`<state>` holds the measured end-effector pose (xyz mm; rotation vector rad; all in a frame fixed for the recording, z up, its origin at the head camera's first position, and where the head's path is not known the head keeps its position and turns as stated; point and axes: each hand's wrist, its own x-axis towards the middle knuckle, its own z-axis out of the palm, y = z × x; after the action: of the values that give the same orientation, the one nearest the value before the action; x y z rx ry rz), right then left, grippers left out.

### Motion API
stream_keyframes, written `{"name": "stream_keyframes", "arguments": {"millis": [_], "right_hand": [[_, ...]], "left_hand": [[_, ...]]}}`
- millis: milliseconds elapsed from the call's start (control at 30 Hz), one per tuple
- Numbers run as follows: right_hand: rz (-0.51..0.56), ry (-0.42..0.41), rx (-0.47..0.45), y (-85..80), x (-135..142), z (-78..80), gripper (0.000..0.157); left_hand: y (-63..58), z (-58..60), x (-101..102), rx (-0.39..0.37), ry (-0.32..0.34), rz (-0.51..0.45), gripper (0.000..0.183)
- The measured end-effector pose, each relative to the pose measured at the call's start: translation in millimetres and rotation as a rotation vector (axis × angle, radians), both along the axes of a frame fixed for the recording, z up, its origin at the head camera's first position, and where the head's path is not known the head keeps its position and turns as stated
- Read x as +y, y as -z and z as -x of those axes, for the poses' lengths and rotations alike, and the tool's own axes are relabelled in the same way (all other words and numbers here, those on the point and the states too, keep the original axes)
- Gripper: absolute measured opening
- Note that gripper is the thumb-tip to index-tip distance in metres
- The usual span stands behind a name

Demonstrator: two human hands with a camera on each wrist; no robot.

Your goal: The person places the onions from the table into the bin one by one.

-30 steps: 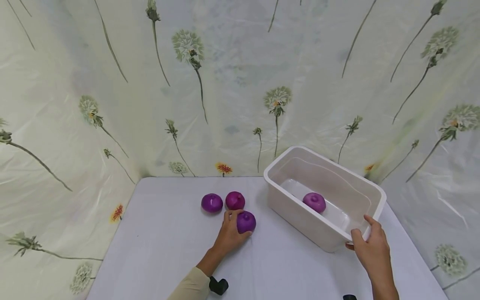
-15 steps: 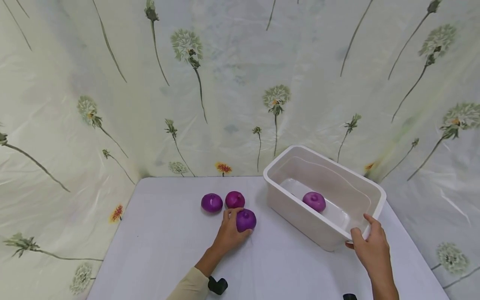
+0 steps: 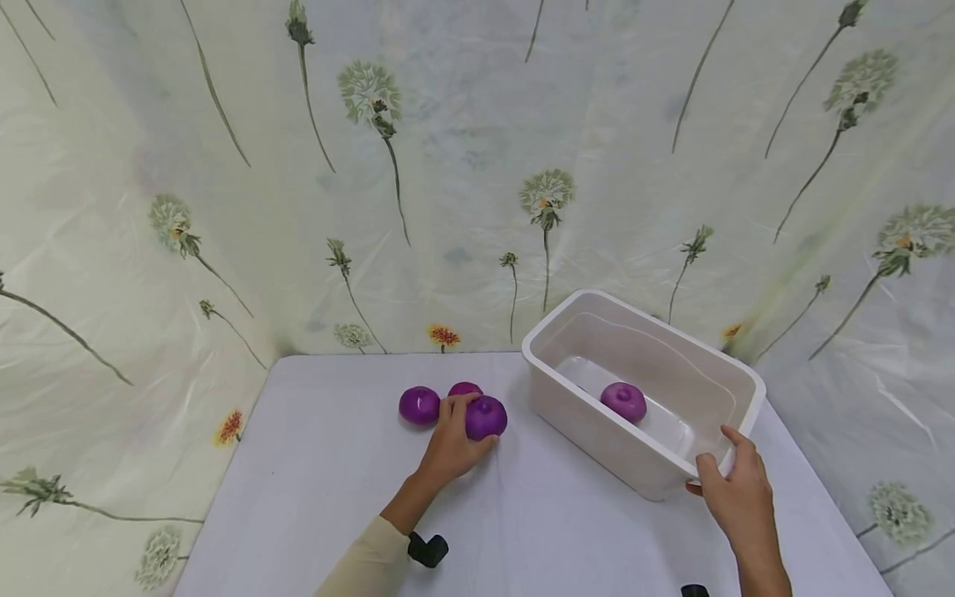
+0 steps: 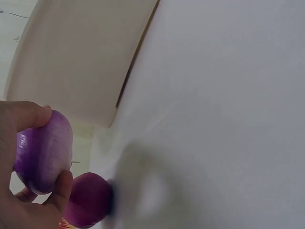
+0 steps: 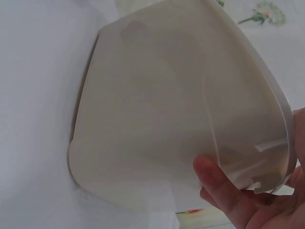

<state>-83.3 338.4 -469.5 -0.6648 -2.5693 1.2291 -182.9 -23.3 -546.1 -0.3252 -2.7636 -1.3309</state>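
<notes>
Curtain [image 3: 448, 274]: pale, dandelion print, hangs behind and at both sides of the table.
Table [image 3: 313, 473]: white top, carries the bin and loose onions.
Bin [image 3: 585, 431]: off-white, deep, mouth up, right side of the table, slanting from far left to near right.
Right hand [image 3: 736, 489]: fingers part-curled over the rim, gripping the bin at its near right corner (right wrist view has one finger nearly straight along the outer wall).
Left hand [image 3: 453, 445]: spread only as wide as the onion, thumb on the near side, fingers round the far left; has the held onion pinched.
Sleeve [image 3: 369, 560]: beige, left forearm, near edge.
Held onion [image 3: 487, 418]: purple, mid-table left of the bin, just above the cloth (gap shows in left wrist view).
Bin onion [image 3: 623, 401]: paler purple, on the bin floor, around mid-length.
Left onion [image 3: 419, 406]: purple, shiny, on the table left of the left hand.
Far onion [image 3: 464, 388]: magenta, on the table beyond the left hand (partly hidden).
Black gadget [image 3: 428, 550]: beside the left wrist.
</notes>
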Motion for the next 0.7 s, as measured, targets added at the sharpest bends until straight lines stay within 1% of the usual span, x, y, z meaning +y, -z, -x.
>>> {"name": "stream_keyframes", "arguments": {"millis": [100,233,367,500,700], "right_hand": [[0.003,-0.002,0.001,-0.3,0.2,0.0,0.066],[0.008,-0.003,-0.007,-0.8,0.8,0.2,0.066],[0.018,0.0,-0.005,-1.0,1.1,-0.4,0.066],[0.033,-0.005,-0.001,-2.8,0.5,-0.8,0.066],[0.034,-0.01,-0.006,-4.8,0.7,-0.5,0.065]], "left_hand": [[-9.8,6.3,-1.3,-0.014,-0.006,0.001,0.073],[-24.8,14.3,-1.9,-0.032,0.002,-0.002,0.073],[-39.1,21.8,0.9,-0.032,0.013,-0.011,0.073],[-52.1,28.2,6.1,-0.012,0.02,-0.014,0.073],[-70.2,36.4,15.1,0.024,0.049,-0.025,0.073]]}}
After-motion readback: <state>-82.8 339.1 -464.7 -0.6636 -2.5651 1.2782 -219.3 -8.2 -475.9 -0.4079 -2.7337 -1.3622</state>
